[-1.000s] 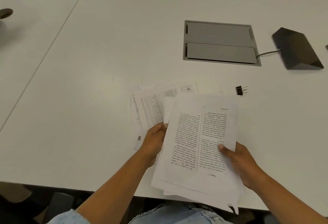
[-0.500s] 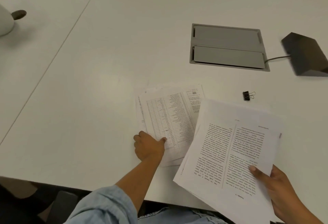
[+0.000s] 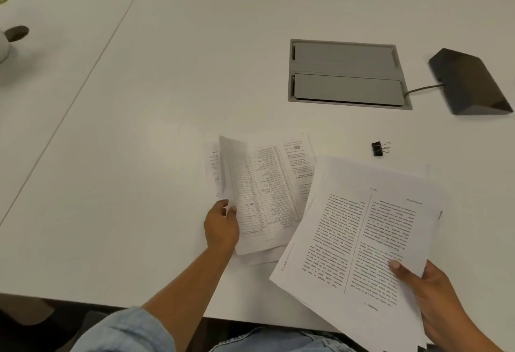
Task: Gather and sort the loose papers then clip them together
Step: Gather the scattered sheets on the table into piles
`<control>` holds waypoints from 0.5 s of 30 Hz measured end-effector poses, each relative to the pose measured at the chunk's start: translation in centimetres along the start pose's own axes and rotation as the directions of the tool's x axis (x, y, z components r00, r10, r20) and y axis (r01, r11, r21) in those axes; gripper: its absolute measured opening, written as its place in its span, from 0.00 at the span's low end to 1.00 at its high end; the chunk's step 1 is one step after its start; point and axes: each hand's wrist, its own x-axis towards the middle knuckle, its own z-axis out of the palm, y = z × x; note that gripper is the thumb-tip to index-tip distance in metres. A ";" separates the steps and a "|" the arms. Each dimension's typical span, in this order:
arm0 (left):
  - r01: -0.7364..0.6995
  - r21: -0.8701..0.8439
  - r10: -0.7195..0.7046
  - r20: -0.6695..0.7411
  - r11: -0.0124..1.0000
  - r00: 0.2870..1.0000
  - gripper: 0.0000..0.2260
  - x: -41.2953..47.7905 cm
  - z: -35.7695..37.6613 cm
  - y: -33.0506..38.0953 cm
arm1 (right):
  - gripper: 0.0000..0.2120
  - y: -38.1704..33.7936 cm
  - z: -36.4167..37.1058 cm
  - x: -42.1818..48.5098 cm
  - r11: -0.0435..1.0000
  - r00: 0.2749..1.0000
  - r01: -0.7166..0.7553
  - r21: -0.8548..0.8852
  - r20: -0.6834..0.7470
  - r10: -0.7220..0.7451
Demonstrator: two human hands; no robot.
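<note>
1. Right now I see my left hand at the near left corner of the table sheet, thumb on top and fingers under, pinching it so its left edge curls up off the white table.
2. That raised edge is blurred; I cannot tell how many sheets are in the pinch.
3. Under the table sheet lie a few more loose papers, fanned out and flat on the table, their print too small to read.
4. My right hand grips the held stack at its near right corner, thumb pressed on the top page and fingers hidden beneath.
5. The top page shows two columns of text, upside down from my view. The stack is tilted, its far left corner overlapping the loose papers, its near end hanging past the table edge.
6. A black binder clip lies on the table just beyond the held stack, apart from every sheet.
7. Farther back, a grey cable hatch is set into the tabletop, and a dark wedge-shaped box sits to its right, with a cable running between them.
8. At the far left edge I catch part of a white pot and a bit of leaf.
9. A light blue sleeve covers my left upper arm.
</note>
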 end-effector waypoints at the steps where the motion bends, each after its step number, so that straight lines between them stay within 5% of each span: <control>1: -0.025 -0.015 0.025 0.006 1.000 1.000 0.14 -0.2 -0.3 0.0 | 0.31 -0.1 -0.1 0.1 1.000 1.000 0.007 -0.004 -0.001 -0.007; 7: -0.092 -0.080 0.098 0.076 0.993 0.992 0.11 -3.2 -2.1 0.0 | 0.18 -1.1 0.4 0.1 0.998 0.997 0.024 0.049 0.074 -0.028; 15: 0.133 -0.293 0.008 0.434 0.947 0.901 0.07 -8.2 -1.7 2.0 | 0.20 -2.5 2.0 0.2 0.997 0.986 0.042 0.068 0.156 -0.052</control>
